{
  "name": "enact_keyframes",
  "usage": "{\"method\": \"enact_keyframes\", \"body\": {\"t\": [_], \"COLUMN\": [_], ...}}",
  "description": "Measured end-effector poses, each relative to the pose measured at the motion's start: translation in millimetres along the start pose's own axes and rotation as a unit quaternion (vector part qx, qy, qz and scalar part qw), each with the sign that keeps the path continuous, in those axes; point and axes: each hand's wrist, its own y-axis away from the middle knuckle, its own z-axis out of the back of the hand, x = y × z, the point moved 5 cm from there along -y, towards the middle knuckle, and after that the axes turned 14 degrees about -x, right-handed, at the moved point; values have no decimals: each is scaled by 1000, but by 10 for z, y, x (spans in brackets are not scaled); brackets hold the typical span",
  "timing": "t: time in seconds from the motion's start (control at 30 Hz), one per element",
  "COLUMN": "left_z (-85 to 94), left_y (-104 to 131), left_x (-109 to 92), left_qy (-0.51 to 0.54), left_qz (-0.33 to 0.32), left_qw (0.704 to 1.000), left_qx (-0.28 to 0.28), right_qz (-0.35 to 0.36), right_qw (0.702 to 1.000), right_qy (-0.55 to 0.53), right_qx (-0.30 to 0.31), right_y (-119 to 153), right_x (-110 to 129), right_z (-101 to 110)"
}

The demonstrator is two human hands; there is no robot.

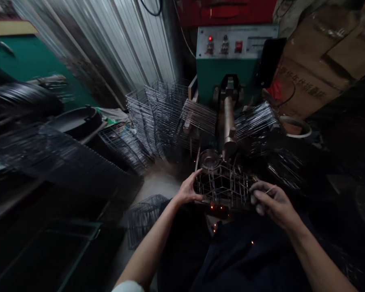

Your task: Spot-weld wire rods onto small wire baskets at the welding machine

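In front of me a wire rack (222, 187) of thin metal rods sits under the electrode arm (229, 125) of a spot welder. My left hand (188, 190) grips the rack's left side, fingers and thumb spread along its edge. At the right end, my right hand (267, 200) is closed, pinching what looks like a thin wire rod (271, 189); its fingertips are close to the rack. A small round metal dish (210, 159) rests behind the rack, left of the electrode tip. Orange sparks (214, 228) scatter below the rack.
The green welder body (207, 77) carries a control panel (237, 42) with a lit red lamp. Stacked wire panels (155, 117) stand to the left, more wire pieces (255, 121) to the right. Cardboard boxes (316, 77) lean at the back right; a wire basket (146, 219) stands low left.
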Motion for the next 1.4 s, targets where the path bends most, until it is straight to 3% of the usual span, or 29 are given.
{"method": "enact_keyframes", "body": {"t": [0.1,0.17,0.23,0.33,0.43,0.5,0.67,0.87,1.17,1.4], "left_z": [-27,-87,-146,-182,-169,-156,-137,-188,-141,-139], "left_y": [17,-46,-115,-188,-228,-242,-277,-402,-498,-576], "left_x": [-306,-530,-746,-990,-1114,-1156,-1196,-1192,-1210,-1194], "left_qy": [-116,-181,-217,-238,-241,-237,-221,-205,-196,-200], "left_qz": [3,-13,-41,-67,-64,-63,-65,-61,-75,-60], "left_qw": [993,983,975,969,968,970,973,976,976,977], "left_qx": [20,33,38,26,13,6,-26,-46,-66,-50], "right_qz": [52,128,224,349,426,458,492,498,495,490], "right_qw": [987,960,915,823,732,698,693,683,674,680], "right_qy": [89,201,308,435,525,546,526,534,548,545], "right_qx": [122,147,136,112,85,68,31,3,-13,-23], "right_y": [35,-23,-117,-226,-238,-203,-170,-333,-433,-477], "right_x": [75,59,-8,-182,-323,-348,-281,-263,-255,-201], "right_z": [-230,-388,-510,-609,-617,-593,-488,-398,-404,-438]}}
